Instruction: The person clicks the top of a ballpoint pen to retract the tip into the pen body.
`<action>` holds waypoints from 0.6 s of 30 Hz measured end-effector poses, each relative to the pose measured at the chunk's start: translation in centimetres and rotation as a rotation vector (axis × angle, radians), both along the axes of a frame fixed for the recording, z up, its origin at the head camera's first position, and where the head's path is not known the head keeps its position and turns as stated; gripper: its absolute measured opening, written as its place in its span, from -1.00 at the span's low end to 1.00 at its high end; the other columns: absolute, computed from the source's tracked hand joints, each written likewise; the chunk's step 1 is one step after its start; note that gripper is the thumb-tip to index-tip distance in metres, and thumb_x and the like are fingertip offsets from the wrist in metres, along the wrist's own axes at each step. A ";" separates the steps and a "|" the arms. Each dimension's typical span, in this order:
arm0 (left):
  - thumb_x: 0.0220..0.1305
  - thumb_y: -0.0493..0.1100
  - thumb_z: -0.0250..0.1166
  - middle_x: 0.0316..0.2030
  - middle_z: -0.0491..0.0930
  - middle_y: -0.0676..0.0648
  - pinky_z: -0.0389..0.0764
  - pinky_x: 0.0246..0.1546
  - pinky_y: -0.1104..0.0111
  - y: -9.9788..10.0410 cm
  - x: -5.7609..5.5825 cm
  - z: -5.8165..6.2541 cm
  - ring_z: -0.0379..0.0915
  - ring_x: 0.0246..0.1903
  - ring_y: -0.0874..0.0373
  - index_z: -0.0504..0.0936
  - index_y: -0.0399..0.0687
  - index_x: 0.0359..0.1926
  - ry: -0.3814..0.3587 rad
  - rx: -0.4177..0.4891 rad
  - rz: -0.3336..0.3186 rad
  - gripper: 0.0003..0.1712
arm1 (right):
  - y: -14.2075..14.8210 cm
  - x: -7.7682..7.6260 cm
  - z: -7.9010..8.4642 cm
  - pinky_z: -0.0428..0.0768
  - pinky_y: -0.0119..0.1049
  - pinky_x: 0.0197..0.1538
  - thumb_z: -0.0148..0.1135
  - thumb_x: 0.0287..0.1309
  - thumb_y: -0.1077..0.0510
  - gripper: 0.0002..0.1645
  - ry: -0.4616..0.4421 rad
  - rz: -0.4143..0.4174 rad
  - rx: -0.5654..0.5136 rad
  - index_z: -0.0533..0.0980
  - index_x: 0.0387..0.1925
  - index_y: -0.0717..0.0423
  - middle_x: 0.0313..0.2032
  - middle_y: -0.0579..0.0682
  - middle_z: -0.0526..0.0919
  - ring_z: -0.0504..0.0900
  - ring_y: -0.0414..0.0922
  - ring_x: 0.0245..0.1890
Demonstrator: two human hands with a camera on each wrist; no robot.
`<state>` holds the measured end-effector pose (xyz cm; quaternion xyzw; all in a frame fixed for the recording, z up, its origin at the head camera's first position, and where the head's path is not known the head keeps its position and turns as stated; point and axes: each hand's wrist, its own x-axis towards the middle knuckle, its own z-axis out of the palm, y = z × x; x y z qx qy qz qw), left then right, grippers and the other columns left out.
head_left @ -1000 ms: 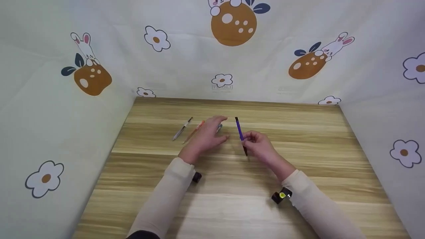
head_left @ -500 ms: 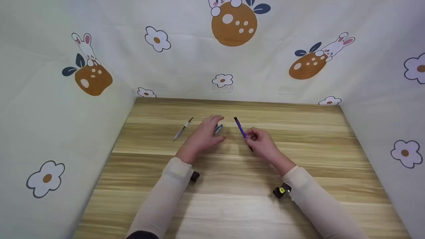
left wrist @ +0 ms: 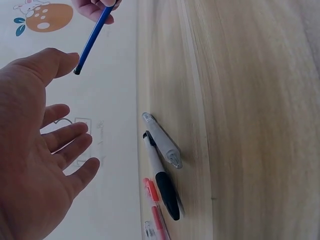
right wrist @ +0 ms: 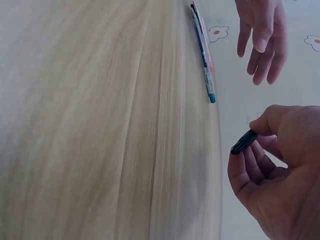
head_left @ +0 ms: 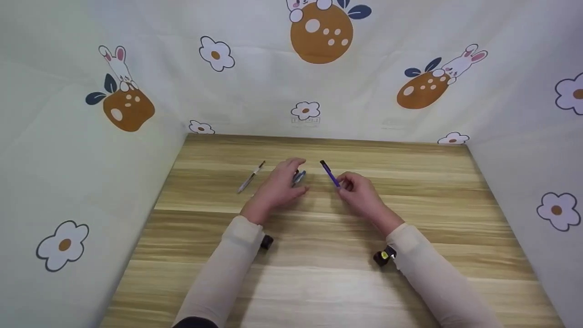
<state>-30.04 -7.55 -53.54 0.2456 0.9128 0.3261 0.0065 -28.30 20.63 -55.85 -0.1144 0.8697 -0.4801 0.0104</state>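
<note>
My right hand [head_left: 360, 193] pinches a purple-blue pen [head_left: 329, 173] between thumb and fingers, off the table. Its dark cap end points away from me, and the lower end is hidden behind the hand. In the right wrist view, the dark grip end [right wrist: 244, 142] pokes out past the thumb. My left hand [head_left: 278, 184] hovers over several pens with fingers spread and holds nothing. Below it, the left wrist view shows a whitish pen [left wrist: 161, 137], a white pen with a black grip [left wrist: 162, 180] and a red pen [left wrist: 156, 210] on the wood.
A clear pen with a dark end [head_left: 251, 176] lies left of my left hand. The wooden table [head_left: 319, 273] is enclosed by a pale printed cloth [head_left: 255, 82] at the back and both sides. Small dark cameras sit at both wrists.
The right hand has shifted slightly away from me and tilted the purple-blue pen further, so its lower end is now hidden. The left hand moved slightly left, covering the red pen in the head view.
</note>
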 end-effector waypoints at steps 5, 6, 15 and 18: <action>0.45 -0.04 0.53 0.54 0.39 -0.25 0.37 0.54 0.00 0.0 -0.1 -0.2 0.31 0.52 -0.19 0.34 -0.14 0.64 0.022 -0.023 0.004 -0.11 | 0.0 -0.4 -0.2 0.59 -0.23 -0.14 0.33 0.33 0.38 -0.74 0.011 0.011 0.044 0.71 0.02 0.21 -0.27 0.00 0.67 0.60 -0.06 -0.23; 0.45 -0.04 0.53 0.54 0.38 -0.25 0.37 0.54 -0.01 0.0 -0.1 -0.2 0.31 0.52 -0.18 0.34 -0.13 0.64 0.023 -0.030 0.008 -0.11 | 0.0 -0.4 -0.2 0.59 -0.22 -0.14 0.33 0.33 0.38 -0.74 0.013 0.014 0.051 0.71 0.02 0.20 -0.27 0.00 0.67 0.60 -0.06 -0.23; 0.46 -0.06 0.50 0.63 0.28 -0.21 0.27 0.60 -0.05 0.3 0.0 -0.2 0.15 0.62 -0.19 0.31 -0.08 0.67 -0.029 -0.055 0.034 -0.11 | 0.0 -1.0 -0.5 0.57 -0.19 -0.15 0.30 0.31 0.37 -0.73 0.081 0.051 0.149 0.70 0.01 0.23 -0.30 -0.02 0.67 0.60 -0.09 -0.27; 0.47 -0.04 0.51 0.64 0.26 -0.21 0.26 0.61 -0.03 0.3 -0.1 -0.3 0.14 0.63 -0.18 0.31 -0.08 0.67 -0.028 -0.073 0.042 -0.10 | -0.1 -1.1 -0.6 0.57 -0.18 -0.14 0.30 0.29 0.36 -0.74 0.091 0.053 0.159 0.71 0.00 0.23 -0.31 -0.02 0.67 0.60 -0.09 -0.27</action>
